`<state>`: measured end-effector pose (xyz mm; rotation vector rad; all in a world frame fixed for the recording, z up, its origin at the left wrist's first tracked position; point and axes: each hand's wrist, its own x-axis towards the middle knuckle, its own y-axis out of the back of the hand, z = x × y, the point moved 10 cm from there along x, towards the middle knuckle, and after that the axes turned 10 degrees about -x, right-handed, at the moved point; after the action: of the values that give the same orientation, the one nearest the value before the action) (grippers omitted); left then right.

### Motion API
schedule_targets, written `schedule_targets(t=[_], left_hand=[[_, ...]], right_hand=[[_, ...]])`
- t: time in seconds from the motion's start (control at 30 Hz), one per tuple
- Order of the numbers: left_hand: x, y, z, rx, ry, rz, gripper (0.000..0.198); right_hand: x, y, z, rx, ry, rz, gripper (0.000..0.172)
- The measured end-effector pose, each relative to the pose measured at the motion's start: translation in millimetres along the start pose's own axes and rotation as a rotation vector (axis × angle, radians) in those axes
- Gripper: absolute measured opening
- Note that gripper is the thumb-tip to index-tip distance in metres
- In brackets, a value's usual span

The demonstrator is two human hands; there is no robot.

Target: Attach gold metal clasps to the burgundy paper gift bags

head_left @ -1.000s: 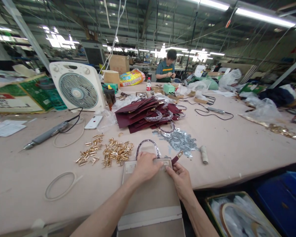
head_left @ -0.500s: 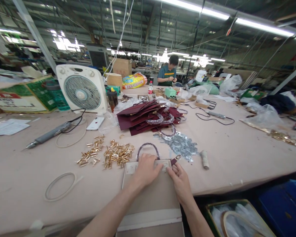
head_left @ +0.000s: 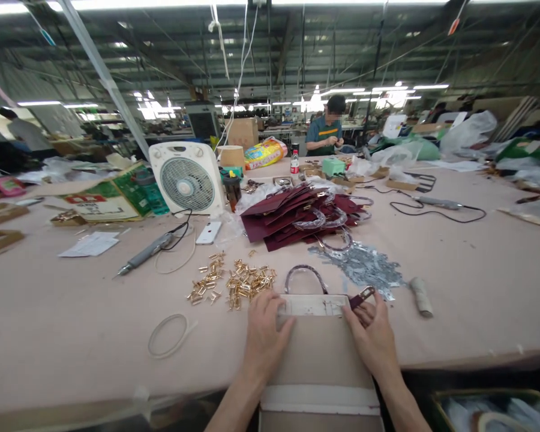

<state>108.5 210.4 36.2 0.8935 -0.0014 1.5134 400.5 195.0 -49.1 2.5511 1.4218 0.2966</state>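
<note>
A beige-lined handbag panel (head_left: 319,348) lies at the table's front edge, its lower end hanging toward me. Its plastic-wrapped handle (head_left: 306,270) arches from the far edge. My left hand (head_left: 266,330) grips the panel's upper left corner, thumb on the lining and fingers around the side. At the upper right corner, my right hand (head_left: 373,333) pinches the panel, with its fingers around a short burgundy strap (head_left: 356,300) that carries a gold metal fitting (head_left: 367,292). Gold U-shaped pieces (head_left: 249,282) lie beyond my left hand, and flat silver metal plates (head_left: 364,267) beyond my right.
Burgundy bag panels (head_left: 292,216) are piled farther back. A white fan (head_left: 186,178), a phone (head_left: 208,233) and a corded electric screwdriver (head_left: 144,253) stand or lie at left. A small roll (head_left: 420,297) lies at right. Another person (head_left: 324,132) works across the table.
My left hand has slid from the panel's top middle to its left corner. My right hand stays at the right corner with the strap. The camera view has turned left.
</note>
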Motion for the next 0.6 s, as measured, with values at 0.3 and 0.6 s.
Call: schedule_targets(t=[0.3,0.6], left_hand=[[-6,-9.7,9,0.067,-0.126,-0.069,0.035],[-5,-32.0,21,0.108,-0.194,-0.136,0.025]], right_hand=[[-17,18,-57,-0.376,0.408,0.297,0.08],[-54,-57,-107,-0.577,0.927,-0.126,0.022]])
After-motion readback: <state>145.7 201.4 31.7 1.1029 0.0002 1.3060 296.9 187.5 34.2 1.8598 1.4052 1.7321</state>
